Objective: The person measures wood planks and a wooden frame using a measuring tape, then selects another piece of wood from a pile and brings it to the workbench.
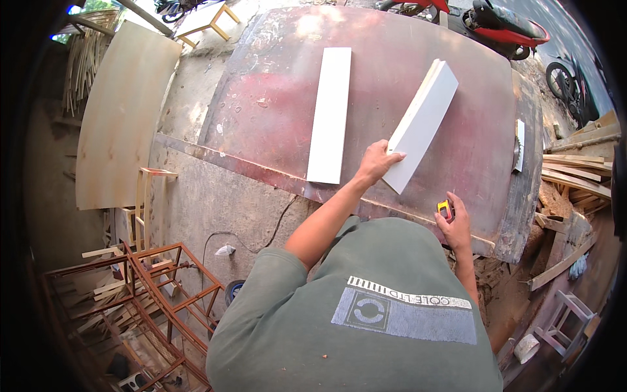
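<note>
Taking twelve o'clock as straight up your view, the worn reddish counter spreads before you. A plywood sheet stands at ten, beyond the counter's left side; a rusty metal frame sits at eight. A red and black motorbike is past the far edge, between one and two, and wooden slats are heaped at three. The held white board is over the counter's middle, its long axis running from near seven o'clock to nearly one; I cannot tell whether its far end touches down. At nine o'clock from it, across a gap, the lying white board points barely right of twelve. A pale strip lies by the right edge, between two and three. Your left hand grips the held board's near left edge, thumb on its face. At five o'clock from that board, your right hand curls its fingers round a yellow tape measure.
</note>
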A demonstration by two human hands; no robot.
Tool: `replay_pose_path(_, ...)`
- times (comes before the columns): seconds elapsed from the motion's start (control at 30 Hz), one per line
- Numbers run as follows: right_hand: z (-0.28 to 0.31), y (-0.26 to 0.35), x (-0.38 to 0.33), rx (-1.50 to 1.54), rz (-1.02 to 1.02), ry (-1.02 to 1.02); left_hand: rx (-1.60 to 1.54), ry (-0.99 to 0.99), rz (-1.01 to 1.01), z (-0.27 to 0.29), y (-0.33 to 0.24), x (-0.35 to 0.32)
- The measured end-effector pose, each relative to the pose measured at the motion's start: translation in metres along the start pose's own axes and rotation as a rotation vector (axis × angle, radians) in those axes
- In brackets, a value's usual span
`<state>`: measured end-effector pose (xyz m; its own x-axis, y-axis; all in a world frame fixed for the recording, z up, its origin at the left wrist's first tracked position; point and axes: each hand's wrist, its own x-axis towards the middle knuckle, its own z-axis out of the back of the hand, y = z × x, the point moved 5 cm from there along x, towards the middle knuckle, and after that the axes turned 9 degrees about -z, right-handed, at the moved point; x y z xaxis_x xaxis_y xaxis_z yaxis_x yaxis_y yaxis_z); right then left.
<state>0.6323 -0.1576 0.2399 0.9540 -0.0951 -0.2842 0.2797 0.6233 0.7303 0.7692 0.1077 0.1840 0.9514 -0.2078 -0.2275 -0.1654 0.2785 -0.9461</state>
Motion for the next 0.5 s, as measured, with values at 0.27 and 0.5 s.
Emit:
replay_pose_path(0.27, -0.014, -0.008, -0.001, -0.035, 0.009, 0.015, -0.584, -0.333, -0.075, 0.119, 0.020, -0.033)
replay_pose_path(0.5, -0.022, -0.007, 0.008, -0.094, -0.040, 0.059, -0.459, -0.663, -0.100, 0.269, 0.099, -0.048)
